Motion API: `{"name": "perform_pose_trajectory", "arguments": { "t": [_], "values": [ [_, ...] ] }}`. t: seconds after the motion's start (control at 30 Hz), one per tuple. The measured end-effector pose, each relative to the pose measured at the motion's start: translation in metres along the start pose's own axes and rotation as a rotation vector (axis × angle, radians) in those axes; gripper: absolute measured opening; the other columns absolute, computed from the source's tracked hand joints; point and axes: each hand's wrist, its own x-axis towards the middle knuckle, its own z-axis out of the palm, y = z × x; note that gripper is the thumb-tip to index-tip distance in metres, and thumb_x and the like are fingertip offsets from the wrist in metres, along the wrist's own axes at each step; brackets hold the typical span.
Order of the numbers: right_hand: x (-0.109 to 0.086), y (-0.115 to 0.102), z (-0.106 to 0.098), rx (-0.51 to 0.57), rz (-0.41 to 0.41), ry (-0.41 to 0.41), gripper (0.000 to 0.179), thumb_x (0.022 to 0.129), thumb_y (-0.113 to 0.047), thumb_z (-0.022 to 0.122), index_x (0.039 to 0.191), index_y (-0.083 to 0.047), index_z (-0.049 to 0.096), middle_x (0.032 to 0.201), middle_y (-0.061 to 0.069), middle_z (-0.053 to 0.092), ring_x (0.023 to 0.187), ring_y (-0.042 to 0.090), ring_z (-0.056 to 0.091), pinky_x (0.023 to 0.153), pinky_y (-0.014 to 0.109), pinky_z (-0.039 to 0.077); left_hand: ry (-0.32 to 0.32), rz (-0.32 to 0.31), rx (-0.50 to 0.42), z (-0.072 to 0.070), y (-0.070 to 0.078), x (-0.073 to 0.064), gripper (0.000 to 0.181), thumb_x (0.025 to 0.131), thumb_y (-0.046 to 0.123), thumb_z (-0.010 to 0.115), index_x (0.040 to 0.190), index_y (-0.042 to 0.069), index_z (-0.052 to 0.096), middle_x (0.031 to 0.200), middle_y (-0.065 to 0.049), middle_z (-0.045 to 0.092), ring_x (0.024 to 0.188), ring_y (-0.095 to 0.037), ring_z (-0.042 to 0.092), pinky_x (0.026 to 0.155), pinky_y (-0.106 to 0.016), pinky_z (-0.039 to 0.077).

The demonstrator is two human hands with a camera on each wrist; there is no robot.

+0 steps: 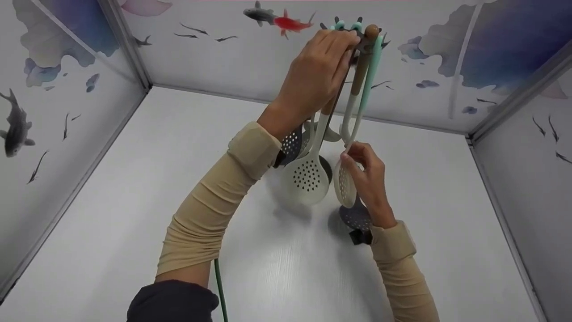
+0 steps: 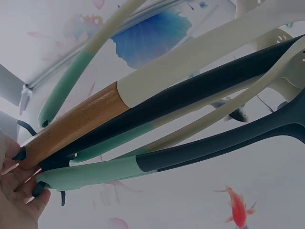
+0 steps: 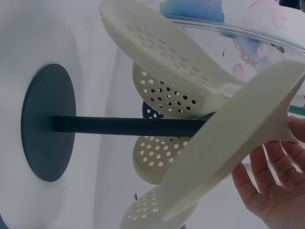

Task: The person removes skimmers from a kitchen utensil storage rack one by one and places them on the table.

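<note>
Dark cloth of an upper sleeve (image 1: 172, 299) lies nearest, at near left, with a beige arm cover (image 1: 196, 214) running up from it and a green cord (image 1: 220, 290) just beside. Right of center and farther off, a utensil rack (image 3: 128, 125) stands on a white table (image 1: 281, 268). The left hand (image 1: 313, 74) grips the rack's hooked top, fingers bent, beside a wooden handle (image 2: 76, 125) and a mint handle (image 2: 86, 175). Nearer and to the right, the right hand (image 1: 368, 174) pinches the neck of a pale perforated skimmer (image 1: 345, 185) at the rack's right side. Left of that skimmer hangs 1 white perforated ladle (image 1: 308, 179), apart from it. 2 painted fish (image 1: 290, 23), red and grey, mark the far wall (image 1: 201, 62).
</note>
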Motion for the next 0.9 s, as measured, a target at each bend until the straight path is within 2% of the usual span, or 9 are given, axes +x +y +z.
{"name": "perform_pose_trajectory", "arguments": {
  "t": [0.4,0.73,0.9],
  "values": [
    [-0.007,0.003,-0.011,-0.02,-0.028,0.032,0.024,0.09,-0.007,0.059,0.111,0.006,0.057,0.099,0.018,0.062,0.092,0.006,0.057,0.087,0.022,0.046,-0.008,-0.013,0.003,0.001,0.001,-0.002,0.038,0.102,0.025,0.033,0.13,0.007,0.051,0.128,-0.005,0.055,0.124,-0.015,0.046,0.109,-0.014,0.023],
    [-0.012,-0.024,-0.021,-0.031,-0.048,0.058,0.023,0.088,0.003,0.056,0.108,0.014,0.054,0.096,0.022,0.059,0.09,0.009,0.057,0.085,0.021,0.046,0.005,-0.004,0.017,-0.001,0.001,-0.001,0.038,0.102,0.025,0.032,0.129,0.007,0.051,0.128,-0.005,0.056,0.123,-0.016,0.046,0.109,-0.015,0.024],
    [-0.017,-0.02,-0.027,-0.047,-0.045,0.087,0.021,0.087,0.003,0.056,0.105,0.014,0.055,0.092,0.025,0.058,0.088,0.01,0.055,0.083,0.022,0.045,0.004,0.0,0.022,-0.001,0.001,-0.002,0.039,0.103,0.026,0.031,0.13,0.007,0.051,0.128,-0.006,0.056,0.122,-0.016,0.046,0.109,-0.015,0.024]
  ]
}}
